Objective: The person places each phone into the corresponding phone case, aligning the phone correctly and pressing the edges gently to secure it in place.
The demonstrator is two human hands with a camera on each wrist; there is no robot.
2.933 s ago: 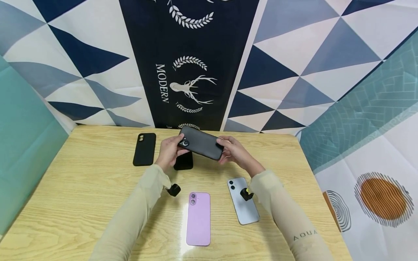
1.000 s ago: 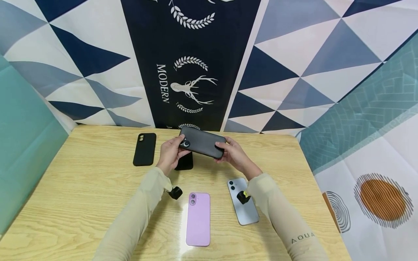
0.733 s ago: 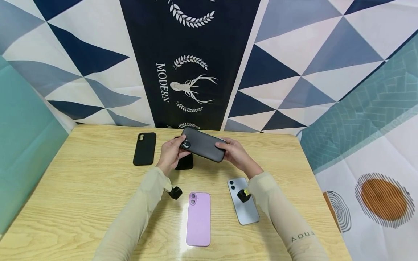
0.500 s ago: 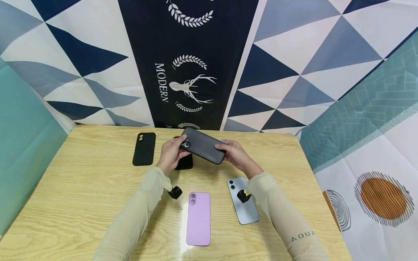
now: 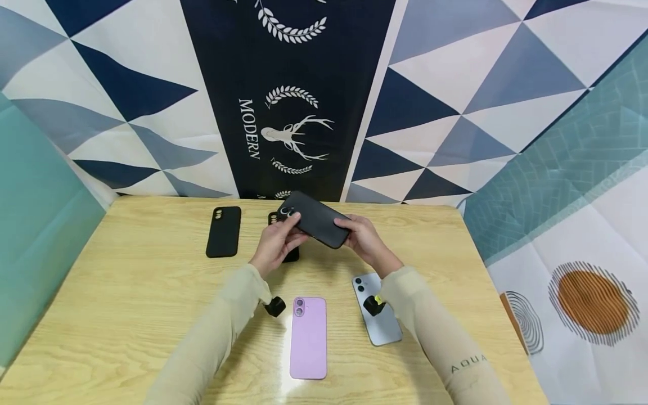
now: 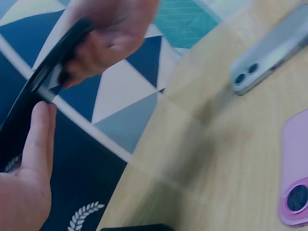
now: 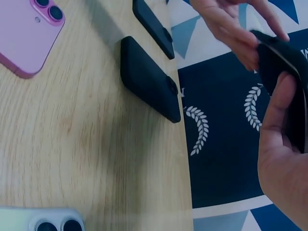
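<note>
Above far middle of wooden table [image 5: 126,292], dark cased phone [image 5: 316,219] held in air between both hands. Since half a second ago, camera end tipped higher and further away; left hand [image 5: 277,244] shifted up along that end, so fitting of case judged still under way. Left fingers [image 5: 293,222] pinched at camera corner, thumb underneath. Right hand [image 5: 365,239] curled round opposite end. Spare black case [image 5: 224,230], second black case [image 5: 283,253], pink phone [image 5: 307,336], blue phone [image 5: 377,312] left lying on table.

left hand [image 5: 277,243]: pinching the camera end of the black phone [image 5: 315,219]
right hand [image 5: 365,239]: gripping the other end
table [image 5: 126,292]: pink phone [image 5: 307,337], blue phone [image 5: 377,318], two black cases [image 5: 224,231]
</note>
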